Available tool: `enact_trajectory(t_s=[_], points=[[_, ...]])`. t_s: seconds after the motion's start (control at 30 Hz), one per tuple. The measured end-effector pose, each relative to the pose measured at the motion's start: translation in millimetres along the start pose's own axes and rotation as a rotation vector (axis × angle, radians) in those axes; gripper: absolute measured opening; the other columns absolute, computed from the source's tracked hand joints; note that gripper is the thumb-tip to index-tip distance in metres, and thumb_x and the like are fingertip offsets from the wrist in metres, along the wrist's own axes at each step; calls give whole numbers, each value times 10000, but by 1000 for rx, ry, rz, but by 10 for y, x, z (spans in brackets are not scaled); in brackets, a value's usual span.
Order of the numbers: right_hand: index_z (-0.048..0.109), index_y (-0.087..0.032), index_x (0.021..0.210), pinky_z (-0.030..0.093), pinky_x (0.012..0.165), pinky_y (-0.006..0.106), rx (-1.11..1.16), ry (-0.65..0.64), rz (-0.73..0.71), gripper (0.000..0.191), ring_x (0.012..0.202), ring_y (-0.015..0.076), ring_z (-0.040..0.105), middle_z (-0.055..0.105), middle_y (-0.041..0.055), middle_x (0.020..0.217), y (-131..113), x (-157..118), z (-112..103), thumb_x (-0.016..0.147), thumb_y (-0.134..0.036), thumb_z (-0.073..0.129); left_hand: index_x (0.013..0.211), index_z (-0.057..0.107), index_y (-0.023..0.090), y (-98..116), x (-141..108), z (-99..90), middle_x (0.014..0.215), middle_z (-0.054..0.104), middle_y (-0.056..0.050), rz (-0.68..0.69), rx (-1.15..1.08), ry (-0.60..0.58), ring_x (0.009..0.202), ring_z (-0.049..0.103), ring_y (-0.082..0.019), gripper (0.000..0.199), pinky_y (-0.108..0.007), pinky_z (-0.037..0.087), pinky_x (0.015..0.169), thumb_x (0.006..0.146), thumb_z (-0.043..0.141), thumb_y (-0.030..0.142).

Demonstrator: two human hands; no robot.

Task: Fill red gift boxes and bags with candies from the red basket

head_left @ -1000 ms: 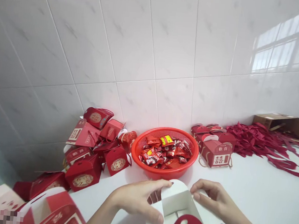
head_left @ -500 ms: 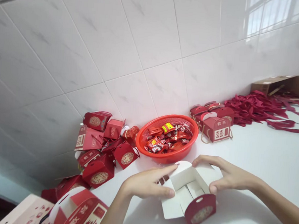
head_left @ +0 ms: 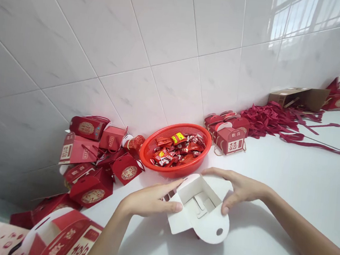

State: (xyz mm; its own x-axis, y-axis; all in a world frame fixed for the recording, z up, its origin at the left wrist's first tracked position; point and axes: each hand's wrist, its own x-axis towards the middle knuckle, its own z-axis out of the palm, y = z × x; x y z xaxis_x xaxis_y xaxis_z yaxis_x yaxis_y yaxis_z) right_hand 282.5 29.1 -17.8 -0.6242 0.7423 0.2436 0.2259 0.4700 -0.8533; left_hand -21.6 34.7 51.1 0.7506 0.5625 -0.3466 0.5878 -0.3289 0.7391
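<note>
An open cardboard gift box [head_left: 208, 225], white inside, sits above the white table between my hands. Its flaps are spread outward, and interlocking tabs show at its bottom. My left hand [head_left: 148, 198] grips the left side, thumb over a flap and fingers along the far edge. On the right side my right hand [head_left: 242, 188] is closed round the box, its thumb on the near corner and its fingers at the back. Just beyond the box stands a red plastic basket [head_left: 171, 172] holding wrapped candies [head_left: 182, 148].
Red gift boxes [head_left: 92, 188] are piled at the left against the tiled wall. More boxes [head_left: 231, 141] stand right of the basket, beside a heap of dark red ribbons [head_left: 267, 119] and an open brown carton [head_left: 312, 99]. A larger open box [head_left: 66, 237] is at the near left.
The near rounded flap has folded outward, so its white inside now faces up and the bottom tabs show more. Both hands keep hold of the box. The view has shifted right.
</note>
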Motion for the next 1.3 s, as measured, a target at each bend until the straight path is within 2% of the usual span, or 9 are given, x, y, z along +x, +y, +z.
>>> enact_trajectory(t_s=[0.13,0.33,0.53,0.67,0.73,0.83,0.97,1.13,1.3], points=[[535,-313,1426,500,1039,491,17,120,16,846,1284,326,554,566,94,1432,112,5,-17,663,-445,877,1518,404,292,38,-30,18,1345,651,-55,1,84,65,1116,653,-262,668,-324,508,923,917,570,532],[513,-255,1407,591,858,417,104,175,93,767,895,207,705,616,116,1281,256,48,3,733,-430,833,1345,587,270,79,-103,65,955,762,-18,-38,284,236,774,704,-221,464,-246,487,642,920,547,454],[594,-210,1246,582,853,413,102,186,95,612,868,206,710,624,119,1256,264,60,31,733,-449,826,1459,485,318,66,-142,81,1261,697,-49,-17,422,335,1066,685,-266,566,-279,505,801,921,546,483],[626,-225,1100,542,961,454,48,265,-64,423,1093,259,653,620,109,1285,123,48,54,773,-424,806,1420,535,279,79,-161,115,1197,715,-83,-23,491,368,1023,695,-286,549,-294,503,779,929,509,524],[649,-223,1014,487,1039,487,-25,249,-139,283,1269,294,556,611,113,1327,41,38,64,833,-411,759,1433,521,261,119,-169,128,1232,696,-99,-121,483,333,1046,687,-295,585,-302,505,792,929,490,557],[692,-220,998,429,1095,508,-105,175,-201,200,1371,308,466,608,118,1352,-36,24,78,904,-396,685,1500,433,250,191,-173,132,1359,623,-117,-259,449,265,1174,630,-308,669,-316,497,865,932,449,603],[700,-279,1212,470,1056,474,-129,117,-232,281,1403,305,435,581,108,1400,-63,11,104,962,-360,602,1555,341,239,221,-169,118,1429,570,-120,-291,429,229,1274,563,-318,732,-328,468,953,929,441,606],[534,-311,1429,474,1056,489,-159,144,-198,498,1333,303,510,532,102,1470,-27,1,117,942,-356,630,1554,354,237,199,-181,107,1481,529,-115,-274,432,228,1289,554,-332,729,-341,472,968,928,444,597],[574,-222,1298,550,937,404,-13,185,-54,569,990,216,658,626,101,1258,99,6,86,808,-438,768,1563,341,234,194,-191,94,1479,539,-107,-250,453,242,1267,576,-329,742,-338,485,957,925,453,596]])
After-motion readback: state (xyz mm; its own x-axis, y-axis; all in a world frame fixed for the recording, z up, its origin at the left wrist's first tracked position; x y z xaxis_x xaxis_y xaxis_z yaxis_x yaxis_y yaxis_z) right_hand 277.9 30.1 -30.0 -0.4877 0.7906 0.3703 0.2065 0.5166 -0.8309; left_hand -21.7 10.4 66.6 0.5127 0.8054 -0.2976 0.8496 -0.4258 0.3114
